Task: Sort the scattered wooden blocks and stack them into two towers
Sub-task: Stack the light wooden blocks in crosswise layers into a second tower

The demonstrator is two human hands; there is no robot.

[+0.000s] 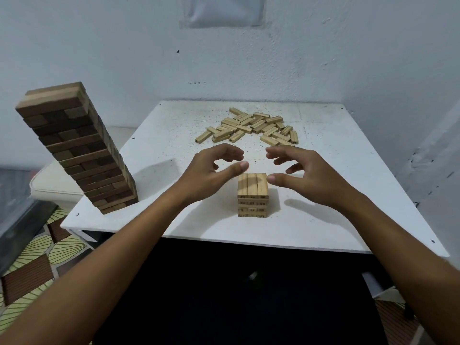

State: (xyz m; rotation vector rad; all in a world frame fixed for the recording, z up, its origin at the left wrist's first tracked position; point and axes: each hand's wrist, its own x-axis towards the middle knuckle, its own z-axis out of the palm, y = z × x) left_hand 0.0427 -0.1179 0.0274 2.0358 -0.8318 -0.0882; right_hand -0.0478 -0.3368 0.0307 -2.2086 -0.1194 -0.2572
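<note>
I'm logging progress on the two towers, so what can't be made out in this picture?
- Markings on the light tower block ends: too small, head view.
- Loose pile count: blocks overlap.
- Dark tower far faces: turned away.
- Whether the left hand and right hand touch the tower: unclear.

A white table [159,155] stands by a white wall. On its left side is a tall tower of dark blocks [77,150]. Near the front middle is a short tower of light blocks [252,195], with three blocks side by side on top. Far back lies a pile of loose light blocks [251,127]. The left hand [211,173] and the right hand [303,175] float on either side of the short tower, fingers bent, holding nothing.
</note>
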